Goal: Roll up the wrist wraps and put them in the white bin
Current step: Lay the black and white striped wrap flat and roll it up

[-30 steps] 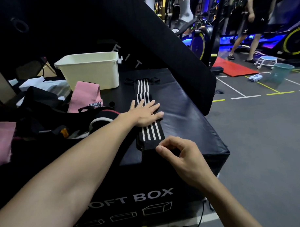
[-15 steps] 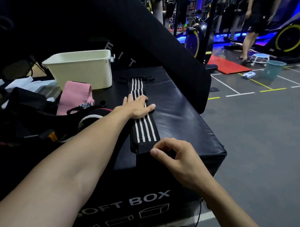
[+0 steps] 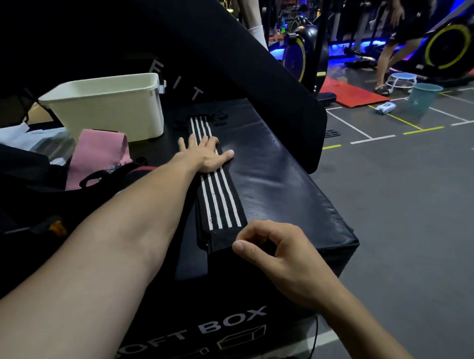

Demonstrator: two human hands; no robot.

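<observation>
Fingers of the left hand (image 3: 205, 156) lie straight and spread, pressing flat on the wrist wraps (image 3: 220, 201); the right hand (image 3: 270, 250) pinches their near end with thumb and curled fingers.

Black with white lengthwise stripes, the wraps lie stretched along the top of the black soft box (image 3: 284, 188), from near the white bin (image 3: 107, 108) at the far end almost to the near edge. Bare padded top lies open to the right of the wraps, up to the box's right edge; a pink band (image 3: 98, 152) and dark straps crowd the left side. Compared with a second ago, the left hand has slid farther up the wraps toward the bin, while the right hand keeps its pinch at the near end.
</observation>
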